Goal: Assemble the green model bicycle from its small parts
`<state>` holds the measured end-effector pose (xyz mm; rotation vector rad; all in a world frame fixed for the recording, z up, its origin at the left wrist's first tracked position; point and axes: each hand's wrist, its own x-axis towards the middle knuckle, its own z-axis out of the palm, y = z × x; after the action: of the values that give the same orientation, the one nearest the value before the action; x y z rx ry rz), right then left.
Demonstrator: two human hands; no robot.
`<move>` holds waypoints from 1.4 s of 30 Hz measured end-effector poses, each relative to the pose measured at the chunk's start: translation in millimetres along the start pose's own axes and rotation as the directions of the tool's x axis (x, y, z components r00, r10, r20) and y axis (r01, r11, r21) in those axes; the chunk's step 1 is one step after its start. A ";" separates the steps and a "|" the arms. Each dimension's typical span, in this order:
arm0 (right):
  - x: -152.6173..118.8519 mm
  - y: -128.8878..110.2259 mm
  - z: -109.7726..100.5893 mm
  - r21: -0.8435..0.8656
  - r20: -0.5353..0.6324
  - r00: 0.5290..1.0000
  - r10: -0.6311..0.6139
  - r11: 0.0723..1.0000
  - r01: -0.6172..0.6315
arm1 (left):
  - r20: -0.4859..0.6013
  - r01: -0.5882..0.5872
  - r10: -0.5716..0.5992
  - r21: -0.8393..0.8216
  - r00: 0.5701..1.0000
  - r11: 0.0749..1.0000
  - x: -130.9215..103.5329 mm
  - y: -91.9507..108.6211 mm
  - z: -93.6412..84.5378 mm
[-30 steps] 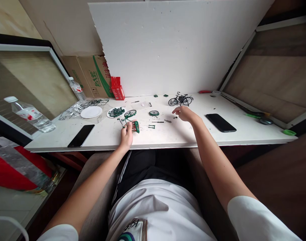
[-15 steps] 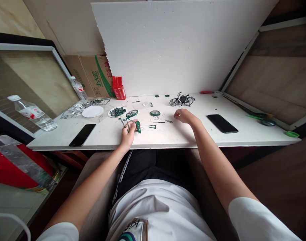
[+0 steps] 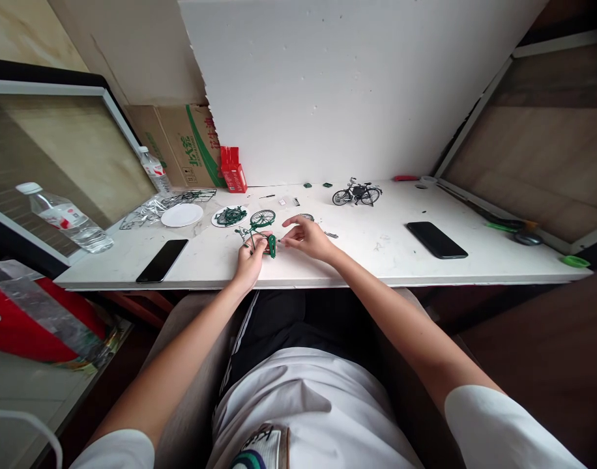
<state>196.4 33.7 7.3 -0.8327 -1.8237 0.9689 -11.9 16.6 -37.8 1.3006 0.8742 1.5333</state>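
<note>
The right hand (image 3: 308, 240) has been brought from the area in front of the black bike (image 3: 357, 193) to just beside the left hand (image 3: 249, 262). By judgement, the work has thereby passed from fetching to handling at the green bike (image 3: 262, 226). The green bike is grasped in the left hand, with its guard (image 3: 272, 246) turned toward the right fingertips. A small dark part (image 3: 279, 241) appears to be pinched in the right hand, near the guard; contact cannot be confirmed.

The loose wheel (image 3: 306, 215) is partly covered by the right hand; a flat grey piece (image 3: 331, 234) is seen just beyond its knuckles. The black bike is stood farther back, to the right of the grip. On the white table (image 3: 377, 264), one phone (image 3: 162, 260) is placed left of the grip, another (image 3: 436, 240) well to the right. Green parts (image 3: 230, 215) are piled on a disc behind and left of the grip. Farther back on that side, a red box (image 3: 233, 170) and a carton (image 3: 181, 143) are set. The rear is screened by a white board (image 3: 352, 85).
</note>
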 end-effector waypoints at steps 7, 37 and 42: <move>-3.2 0.7 17.1 0.045 -0.059 0.998 -0.025 0.999 0.027 | 0.029 -0.060 0.057 0.082 0.998 0.995 -0.1 -5.2 -2.2; -4.6 -13.3 19.3 -0.071 -0.023 0.999 -0.038 0.997 0.036 | -0.012 -0.012 0.013 0.072 1.000 0.997 -6.4 9.3 2.4; -5.1 -19.4 17.7 -0.090 -0.017 1.000 0.000 0.996 -0.001 | 0.013 0.073 -0.073 0.010 0.997 0.997 -4.8 8.1 2.0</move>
<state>179.4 15.4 16.7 -0.8939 -1.8637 0.8826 -11.4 9.4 -31.5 1.2711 0.9121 1.4640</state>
